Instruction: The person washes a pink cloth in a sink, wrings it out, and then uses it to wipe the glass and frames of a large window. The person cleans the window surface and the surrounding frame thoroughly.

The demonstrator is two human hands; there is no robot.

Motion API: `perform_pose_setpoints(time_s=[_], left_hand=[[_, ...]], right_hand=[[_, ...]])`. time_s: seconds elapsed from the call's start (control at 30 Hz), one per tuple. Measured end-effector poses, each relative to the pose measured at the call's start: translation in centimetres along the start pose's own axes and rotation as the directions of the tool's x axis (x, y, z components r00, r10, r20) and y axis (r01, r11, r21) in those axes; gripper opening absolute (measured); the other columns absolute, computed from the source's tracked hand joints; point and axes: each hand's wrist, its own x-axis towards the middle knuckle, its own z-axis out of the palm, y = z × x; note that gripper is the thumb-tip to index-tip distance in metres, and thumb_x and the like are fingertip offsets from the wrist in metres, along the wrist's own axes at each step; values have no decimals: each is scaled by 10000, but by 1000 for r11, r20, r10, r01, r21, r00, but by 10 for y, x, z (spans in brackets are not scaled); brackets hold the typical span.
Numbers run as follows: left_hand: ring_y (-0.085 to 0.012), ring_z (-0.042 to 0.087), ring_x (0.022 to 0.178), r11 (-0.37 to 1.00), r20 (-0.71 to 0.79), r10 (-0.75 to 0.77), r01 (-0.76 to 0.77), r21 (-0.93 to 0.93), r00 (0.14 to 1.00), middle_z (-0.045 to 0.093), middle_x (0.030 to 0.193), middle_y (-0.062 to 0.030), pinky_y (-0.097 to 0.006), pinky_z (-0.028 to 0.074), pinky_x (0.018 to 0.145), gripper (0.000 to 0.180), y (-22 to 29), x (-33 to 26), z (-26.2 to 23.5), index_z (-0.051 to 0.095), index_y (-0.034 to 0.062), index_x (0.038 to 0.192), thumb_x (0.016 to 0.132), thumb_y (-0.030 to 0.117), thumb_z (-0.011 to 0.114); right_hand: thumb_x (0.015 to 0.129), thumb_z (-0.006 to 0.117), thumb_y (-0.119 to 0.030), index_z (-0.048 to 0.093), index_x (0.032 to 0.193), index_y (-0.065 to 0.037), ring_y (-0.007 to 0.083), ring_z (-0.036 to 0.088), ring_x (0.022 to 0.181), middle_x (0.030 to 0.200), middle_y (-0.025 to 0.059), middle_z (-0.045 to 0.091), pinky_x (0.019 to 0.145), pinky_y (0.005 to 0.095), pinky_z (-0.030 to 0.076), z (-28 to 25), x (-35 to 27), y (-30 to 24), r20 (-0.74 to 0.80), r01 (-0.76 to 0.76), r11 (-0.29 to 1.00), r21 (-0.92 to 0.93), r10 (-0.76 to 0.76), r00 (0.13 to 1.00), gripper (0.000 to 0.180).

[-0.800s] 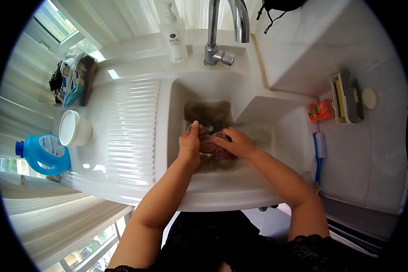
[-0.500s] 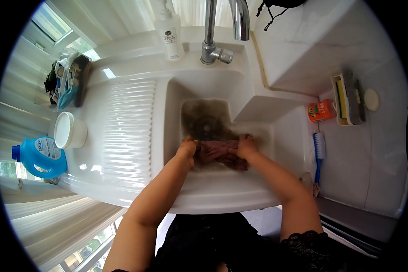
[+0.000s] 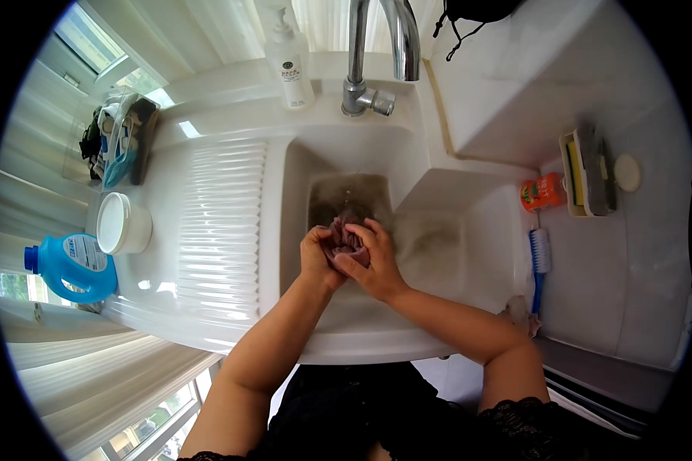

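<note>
1 left hand and 1 right hand, both half closed, are gripping a bunched mauve cloth inside the sink, over murky water; handling is looking unfinished, the cloth not yet lying outside.

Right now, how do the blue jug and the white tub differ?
The jug is blue, the tub white. The jug narrows to a small cap, while the tub has a wide, round top. The jug carries a label; none shows on the tub. Both sit left of the ridged washboard.
</note>
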Motion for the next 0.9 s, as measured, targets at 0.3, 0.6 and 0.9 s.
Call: perform_pose_setpoints(time_s=[0.3,0.6,0.9], left_hand=[[-186,610,736,986,-277,165,-148,83,947,594,861,-59,-334,536,645,228,-12,1,12,545,89,962,953,314,577],[-186,619,746,960,-308,249,-190,208,918,606,866,-62,-337,530,658,87,-8,13,3,569,73,888,899,155,544],[-194,617,693,921,-470,387,-312,231,794,608,781,-55,-332,525,645,167,5,34,-22,570,72,857,895,218,644]], right_hand=[[926,585,-227,483,693,-35,337,494,567,638,151,505,538,418,404,32,18,8,-95,-107,993,53,112,989,319],[927,590,-213,482,658,-22,236,423,517,558,121,470,489,369,367,37,29,8,-67,-63,995,72,68,995,348],[825,726,-261,624,1052,-33,237,632,919,1012,128,633,790,372,520,32,80,145,305,-158,964,-214,219,927,337]])
